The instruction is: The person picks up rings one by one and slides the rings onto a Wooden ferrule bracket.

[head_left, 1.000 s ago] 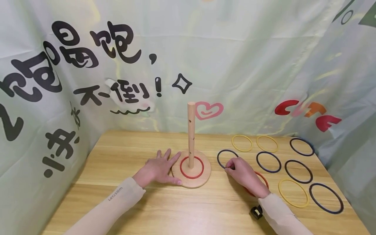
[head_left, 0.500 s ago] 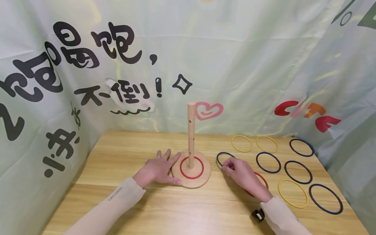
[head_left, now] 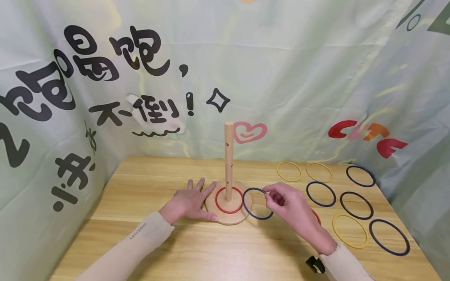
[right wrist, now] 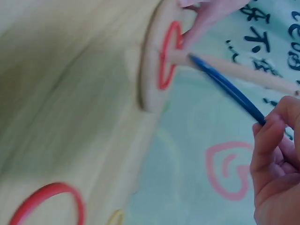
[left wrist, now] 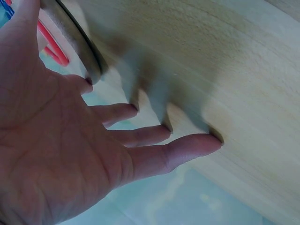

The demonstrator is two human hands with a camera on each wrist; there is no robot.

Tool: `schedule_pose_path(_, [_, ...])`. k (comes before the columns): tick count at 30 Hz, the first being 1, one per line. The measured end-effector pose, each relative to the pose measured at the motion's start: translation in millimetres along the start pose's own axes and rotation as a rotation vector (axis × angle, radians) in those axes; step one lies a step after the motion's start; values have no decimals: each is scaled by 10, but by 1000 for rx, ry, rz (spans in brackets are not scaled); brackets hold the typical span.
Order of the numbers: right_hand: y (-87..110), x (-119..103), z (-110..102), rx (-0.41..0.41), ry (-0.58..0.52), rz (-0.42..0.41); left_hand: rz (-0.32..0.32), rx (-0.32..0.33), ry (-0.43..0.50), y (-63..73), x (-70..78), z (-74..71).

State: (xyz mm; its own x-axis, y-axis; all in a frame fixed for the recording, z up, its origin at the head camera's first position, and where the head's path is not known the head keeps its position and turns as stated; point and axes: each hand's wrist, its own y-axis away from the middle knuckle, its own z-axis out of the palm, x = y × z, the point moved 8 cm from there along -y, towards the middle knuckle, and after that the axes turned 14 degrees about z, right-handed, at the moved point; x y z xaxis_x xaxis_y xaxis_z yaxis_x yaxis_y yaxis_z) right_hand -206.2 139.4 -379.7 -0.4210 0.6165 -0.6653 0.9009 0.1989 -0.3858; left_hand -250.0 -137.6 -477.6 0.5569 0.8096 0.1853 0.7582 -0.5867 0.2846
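My right hand (head_left: pixel 290 205) pinches the edge of a blue ring (head_left: pixel 258 217) between thumb and fingers. In the right wrist view the blue ring (right wrist: pixel 229 89) is seen nearly edge-on, raised off the table. Its left side overlaps the round wooden base (head_left: pixel 230 221) in the head view. From that base rises an upright wooden peg (head_left: pixel 229 156), with a red ring (head_left: pixel 230 212) lying around its foot. My left hand (head_left: pixel 191 201) lies with fingers spread at the left of the base, the thumb on its rim. The left wrist view shows those fingers (left wrist: pixel 187 149) straight, tips on the table.
On the right of the table (head_left: pixel 211 257) lie several yellow rings (head_left: pixel 350 247), several more blue rings (head_left: pixel 390 253), and dark rings. Another red ring (head_left: pixel 316 216) is partly hidden beneath my right forearm. A printed curtain (head_left: pixel 299 78) encloses the back and sides.
The right hand has lifted the blue ring from the table and carried it left to the base. The left hand has stayed in place.
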Motion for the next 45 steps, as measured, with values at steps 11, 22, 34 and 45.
schedule_pose_path(11, [-56, -718, -150, 25, -269, -163, 17, 19, 11, -3, 6, -6])
schedule_pose_path(22, [-431, -1148, -519, 131, -611, -20, 10, 11, 7, 6, -9, -4])
schedule_pose_path(34, [-769, -1140, -498, 179, -680, 96, 7, 7, 6, -2, -8, 3])
schedule_pose_path(45, [-866, -838, -235, 122, -626, 217, 7, 8, -7, -5, -15, -1])
